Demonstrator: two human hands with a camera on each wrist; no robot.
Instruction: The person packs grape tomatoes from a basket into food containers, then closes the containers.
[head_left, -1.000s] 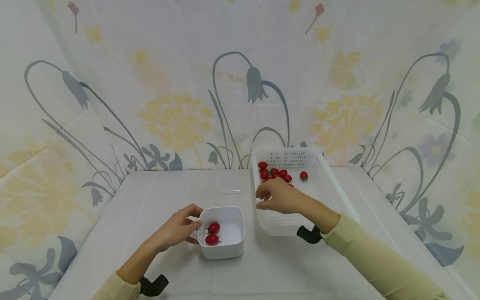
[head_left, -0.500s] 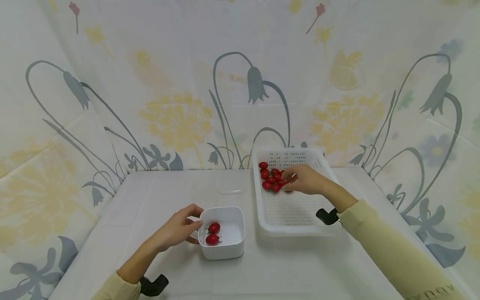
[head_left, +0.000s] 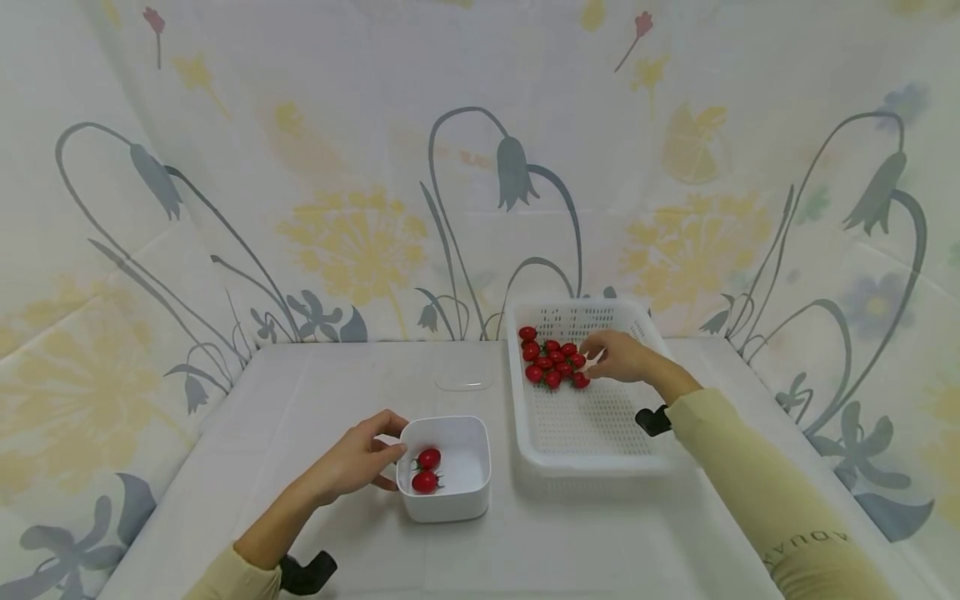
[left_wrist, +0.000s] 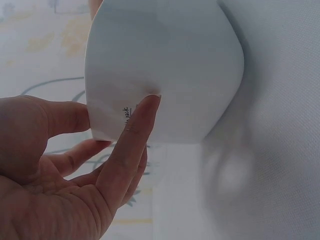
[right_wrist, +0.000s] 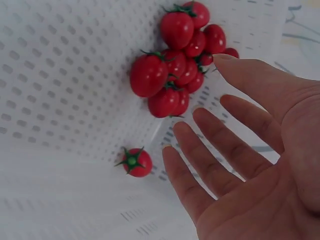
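A white square box [head_left: 450, 504] stands on the cloth, with two cherry tomatoes [head_left: 427, 471] in its left side. My left hand [head_left: 360, 458] holds the box at its left side, thumb at the rim; in the left wrist view a fingertip [left_wrist: 152, 102] presses the outer wall. To the right, a white perforated basket [head_left: 592, 429] bears a cluster of cherry tomatoes [head_left: 555, 362] at its far left. My right hand [head_left: 626, 358] reaches in beside them, fingers spread with nothing between them. One tomato [right_wrist: 137, 162] lies apart near its fingertips; the hand hides it in the head view.
A clear lid-like piece [head_left: 462, 387] lies flat behind the box, left of the basket. A floral-printed cloth [head_left: 360, 167] rises behind the white-covered table [head_left: 300, 392] and along its sides. A black camera mount [head_left: 652, 421] sticks out from the right wrist.
My right hand has moved back and right, from over the basket's left side to the right edge of the tomato cluster, uncovering tomatoes. My left hand and the box stay put.
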